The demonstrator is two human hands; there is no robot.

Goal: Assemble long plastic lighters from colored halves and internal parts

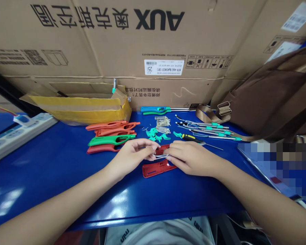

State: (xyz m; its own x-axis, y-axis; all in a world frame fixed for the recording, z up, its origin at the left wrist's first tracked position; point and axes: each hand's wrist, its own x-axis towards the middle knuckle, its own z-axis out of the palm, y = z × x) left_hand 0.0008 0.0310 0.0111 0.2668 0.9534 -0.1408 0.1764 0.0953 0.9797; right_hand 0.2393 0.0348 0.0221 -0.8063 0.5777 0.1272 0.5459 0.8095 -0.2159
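My left hand (pixel 134 153) is closed, thumb and fingers pinched at thin white wires (pixel 160 156). Opposite it, my right hand (pixel 193 157) has its fingers closed over the wires and a red lighter handle half (pixel 163 149); its fingertips are partly hidden. A second red handle half (pixel 154 169) lies on the table just below the hands, inner side up. Beyond the fingers are small teal triggers (pixel 153 134) and a pile of small pale parts (pixel 163 125). A black and yellow screwdriver (pixel 190 137) lies past my right hand.
Orange handle shells (pixel 112 126) and a green one (pixel 102 140) lie left. Metal lighter tubes with wires (pixel 210 128) lie right. Behind are a blue lighter (pixel 153 109) and a yellow-taped box (pixel 79 110). A power strip (pixel 22 136) and a brown bag (pixel 270 98) flank the table.
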